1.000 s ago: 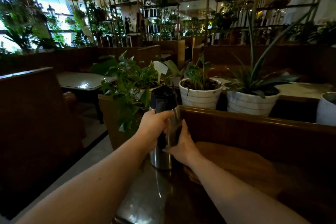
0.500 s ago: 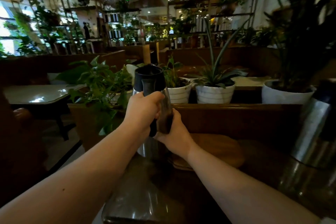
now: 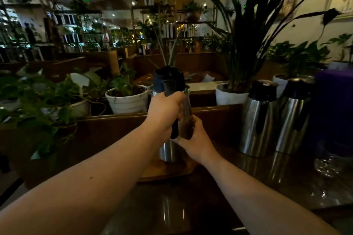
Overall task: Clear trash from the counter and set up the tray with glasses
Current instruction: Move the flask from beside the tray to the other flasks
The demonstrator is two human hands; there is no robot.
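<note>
Nearest, left hand [image 3: 164, 112] wrapped tight round the black handle of a tall steel vacuum jug with a black lid [image 3: 171, 105], right hand [image 3: 193, 139] pressed flat against its side, base apparently on the round wooden tray [image 3: 166, 171] on the dark glossy counter [image 3: 191, 206]. Risk of tipping off the tray edge. Further right, two matching steel jugs [image 3: 275, 118] close enough to knock; glasses not clearly seen.
</note>
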